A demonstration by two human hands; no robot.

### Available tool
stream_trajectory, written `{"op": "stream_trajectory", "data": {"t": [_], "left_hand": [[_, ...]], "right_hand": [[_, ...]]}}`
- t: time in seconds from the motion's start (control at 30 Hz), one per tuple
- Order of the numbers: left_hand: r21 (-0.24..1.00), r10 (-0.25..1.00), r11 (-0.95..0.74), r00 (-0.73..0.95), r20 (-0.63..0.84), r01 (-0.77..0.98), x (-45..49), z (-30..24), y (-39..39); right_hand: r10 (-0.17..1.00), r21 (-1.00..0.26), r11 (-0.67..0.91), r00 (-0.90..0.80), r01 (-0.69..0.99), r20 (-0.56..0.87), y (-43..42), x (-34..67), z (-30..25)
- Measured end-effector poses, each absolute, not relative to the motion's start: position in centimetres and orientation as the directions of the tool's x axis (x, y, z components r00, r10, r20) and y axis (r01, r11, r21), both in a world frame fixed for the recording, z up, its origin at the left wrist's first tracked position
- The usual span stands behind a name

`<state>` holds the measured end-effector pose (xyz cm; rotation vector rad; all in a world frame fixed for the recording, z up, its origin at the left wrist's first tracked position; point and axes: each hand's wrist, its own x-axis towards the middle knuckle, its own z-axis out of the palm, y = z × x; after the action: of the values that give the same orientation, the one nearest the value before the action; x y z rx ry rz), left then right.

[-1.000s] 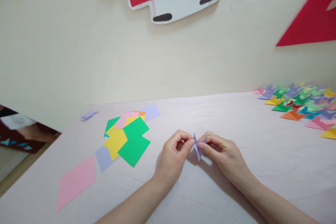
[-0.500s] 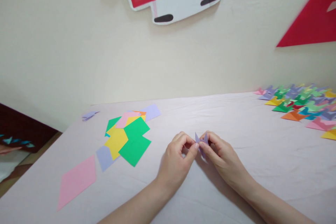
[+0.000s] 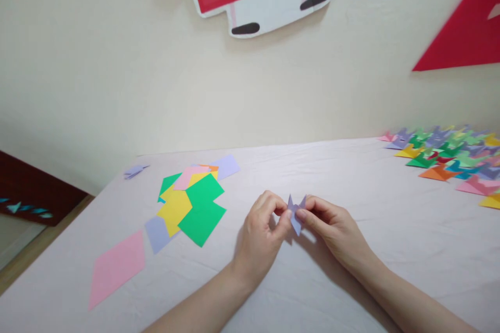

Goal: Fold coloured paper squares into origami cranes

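Observation:
A small purple origami piece (image 3: 296,222) is held up between my two hands, a little above the pale cloth. Two thin points stick up from it and a wider pointed flap hangs down. My left hand (image 3: 267,229) pinches its left side between thumb and forefinger. On the other side my right hand (image 3: 330,221) grips it the same way, the thumb lying across the front. Fingers hide part of the folds at both edges.
Loose paper squares lie to the left, among them a green sheet (image 3: 202,218), a yellow sheet (image 3: 174,208) and a pink sheet (image 3: 119,265). A folded purple paper (image 3: 135,171) rests at the far left edge. Rows of colourful origami birds (image 3: 435,173) stand at right.
Both hands have turned the purple paper slightly, so its lower flap now shows between the thumbs. Another person's hand at the far left has gone out of view.

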<state>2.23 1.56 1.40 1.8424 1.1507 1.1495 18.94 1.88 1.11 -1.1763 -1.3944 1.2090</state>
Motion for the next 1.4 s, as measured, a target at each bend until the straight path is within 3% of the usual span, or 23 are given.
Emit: {"op": "stream_trajectory", "data": {"t": [0.4, 0.67, 0.77, 0.93, 1.2, 1.4], "left_hand": [[0.901, 0.952, -0.281, 0.212, 0.22, 0.33, 2.2, 1.4, 1.8], [0.944, 0.96, -0.211, 0.236, 0.151, 0.255, 2.5, 1.2, 1.8], [0.935, 0.948, -0.211, 0.291, 0.125, 0.285, 2.8, 1.2, 1.7], [0.93, 0.964, -0.172, 0.248, 0.092, 0.326, 3.0, 1.1, 1.6], [0.833, 0.924, -0.326, 0.337, 0.181, 0.446, 3.2, 1.1, 1.4], [0.849, 0.925, -0.327, 0.325, 0.197, 0.416, 3.2, 1.2, 1.3]], "right_hand": [[0.985, -0.991, 0.123, -0.129, 0.052, 0.116, 1.9, 18.7, 1.1], [0.995, -0.996, 0.08, -0.063, -0.041, 0.083, 2.0, 18.7, 0.5], [0.996, -0.995, 0.081, -0.044, -0.056, 0.083, 2.0, 18.8, 0.4], [0.996, -0.995, 0.076, -0.035, -0.065, 0.078, 1.9, 18.7, 0.5], [0.989, -0.989, 0.126, -0.07, -0.076, 0.132, 1.9, 18.8, 0.6], [0.993, -0.99, 0.113, -0.033, -0.078, 0.116, 1.9, 19.0, 0.6]]}}
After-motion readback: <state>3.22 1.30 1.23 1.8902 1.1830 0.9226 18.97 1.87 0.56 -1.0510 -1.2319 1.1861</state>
